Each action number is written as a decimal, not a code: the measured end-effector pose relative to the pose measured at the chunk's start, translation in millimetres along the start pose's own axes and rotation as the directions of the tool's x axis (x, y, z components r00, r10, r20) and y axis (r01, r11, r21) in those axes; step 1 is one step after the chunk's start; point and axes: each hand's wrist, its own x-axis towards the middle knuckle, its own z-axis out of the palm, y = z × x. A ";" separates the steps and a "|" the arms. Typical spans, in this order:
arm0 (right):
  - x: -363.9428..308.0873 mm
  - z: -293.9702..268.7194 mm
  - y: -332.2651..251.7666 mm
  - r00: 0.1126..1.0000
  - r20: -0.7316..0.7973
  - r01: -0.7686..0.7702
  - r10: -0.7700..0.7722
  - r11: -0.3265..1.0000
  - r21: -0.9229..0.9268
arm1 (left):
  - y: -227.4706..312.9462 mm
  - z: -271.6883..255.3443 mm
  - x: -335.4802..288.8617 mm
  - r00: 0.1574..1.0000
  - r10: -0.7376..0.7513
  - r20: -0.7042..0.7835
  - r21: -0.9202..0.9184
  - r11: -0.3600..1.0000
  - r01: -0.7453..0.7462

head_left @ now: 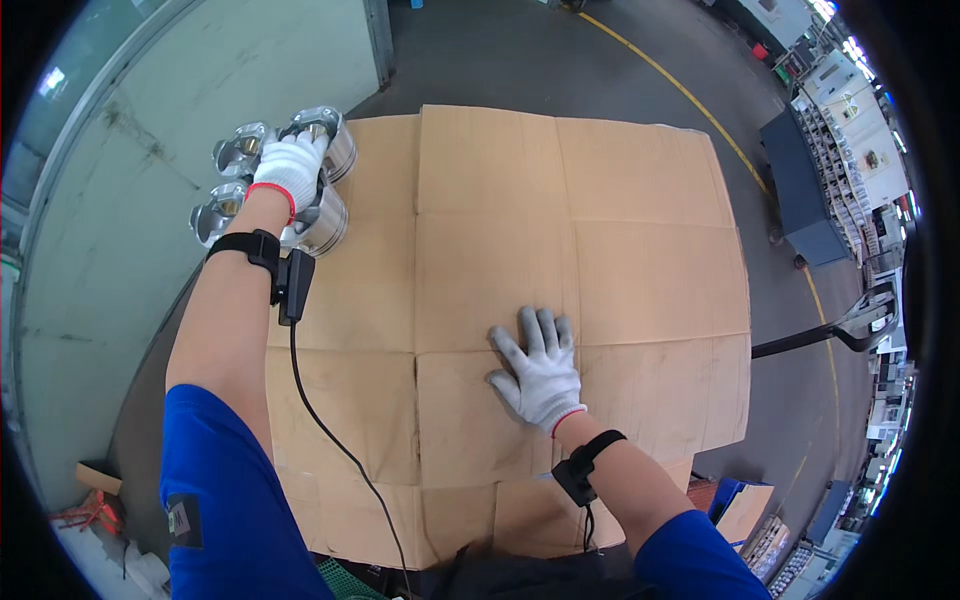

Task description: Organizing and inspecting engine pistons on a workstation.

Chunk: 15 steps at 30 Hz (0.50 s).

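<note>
A factory workshop

A yellow line crosses the grey floor; a wheeled cabinet bears rows of small parts, pale equipment stands beyond, and metal pistons sit by a cardboard sheet.

And here's the surface: a broad, tan cardboard sheet, creased into a grid, spreading out rightward and bodyward from the left hand. Right at that hand's fingertips, one silvery piston; just bodyward, beside the wrist, a second piston; two more to the hand's left, a farther piston and a nearer piston, their footing hidden. Well to the right and bodyward, the right hand lies palm down on the cardboard, fingers spread.
</note>
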 end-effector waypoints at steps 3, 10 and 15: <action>-3.6 4.9 0.7 1.000 0.010 -0.002 0.002 1.000 0.013 | 3.2 -0.4 -12.8 0.997 0.063 0.042 -0.023 0.998 -0.062; 3.8 9.4 2.4 1.000 -0.020 0.001 -0.002 0.996 -0.087 | 6.6 -7.0 -92.9 0.982 0.187 -0.001 -0.182 0.966 -0.184; 7.8 16.8 14.5 0.995 -0.071 0.051 -0.064 0.982 -0.180 | 51.9 -22.5 -234.1 0.988 0.146 -0.059 -0.360 0.920 -0.157</action>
